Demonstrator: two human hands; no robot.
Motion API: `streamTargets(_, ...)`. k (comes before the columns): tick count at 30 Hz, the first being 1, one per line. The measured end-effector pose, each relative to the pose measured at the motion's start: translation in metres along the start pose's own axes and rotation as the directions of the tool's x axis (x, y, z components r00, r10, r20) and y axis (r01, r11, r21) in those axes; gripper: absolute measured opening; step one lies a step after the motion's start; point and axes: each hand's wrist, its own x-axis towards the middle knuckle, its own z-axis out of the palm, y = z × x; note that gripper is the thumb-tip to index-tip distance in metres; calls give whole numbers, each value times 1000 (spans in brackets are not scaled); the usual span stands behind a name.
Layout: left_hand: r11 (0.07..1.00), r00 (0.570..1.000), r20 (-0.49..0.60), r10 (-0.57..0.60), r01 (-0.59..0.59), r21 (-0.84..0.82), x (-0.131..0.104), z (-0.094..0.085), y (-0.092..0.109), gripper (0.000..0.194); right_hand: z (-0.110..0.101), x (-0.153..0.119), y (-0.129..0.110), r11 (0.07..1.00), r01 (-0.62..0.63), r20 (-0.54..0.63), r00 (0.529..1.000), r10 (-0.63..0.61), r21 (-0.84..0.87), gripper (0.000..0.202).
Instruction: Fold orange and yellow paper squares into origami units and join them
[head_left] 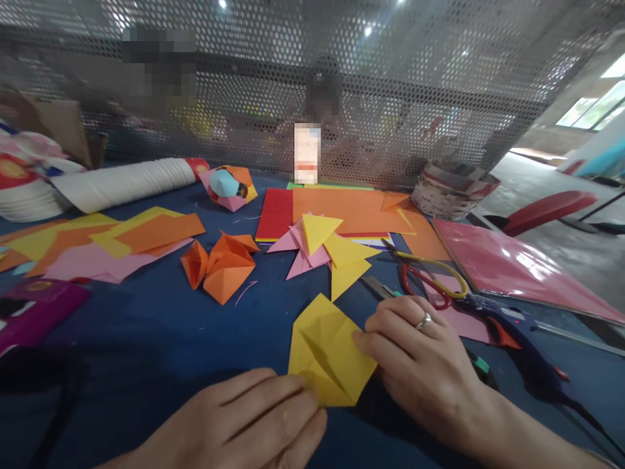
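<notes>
A yellow sheet of folded paper [336, 348] with creases across its middle is held low over the blue table, between my two hands. My left hand [244, 417] has its fingers together along the paper's lower left edge; its thumb is mostly hidden. On the right edge, the fingers of my right hand [420, 345], with a ring on one, pinch the paper. Just beyond lie yellow folded triangles [346, 251] on top of pink ones [312, 257]. To their left are folded orange paper pieces [229, 264].
Scissors [434, 280], a cutter [378, 286] and a blue glue gun [517, 326] lie right of my right hand. Orange sheets [342, 205], a pink pack [517, 260] and a woven basket [454, 189] sit farther back. Stacked paper cups [131, 185] and loose sheets [146, 231] are left. A perforated metal panel [273, 85] stands behind.
</notes>
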Motion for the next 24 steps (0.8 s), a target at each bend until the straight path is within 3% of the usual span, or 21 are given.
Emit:
streamTargets(4,997,997,33,-72,72,-16,7,-1,-2,27,1,1,-4,1000,25,30,999,-25,-1,32)
streamTargets(7,993,994,45,-104,106,-44,13,-5,-7,39,0,3,-8,992,78,105,991,-88,95,31)
streamTargets(14,996,995,55,-79,81,-34,14,-13,-16,42,-6,8,-15,931,115,222,954,-200,346,24)
streamTargets(21,992,983,179,-50,69,-101,-5,-9,-16,38,-6,11,-13,819,-125,313,947,-70,561,9)
streamTargets(24,986,990,120,-74,90,-137,-5,-7,-17,36,1,12,-15,793,-242,326,944,58,559,10)
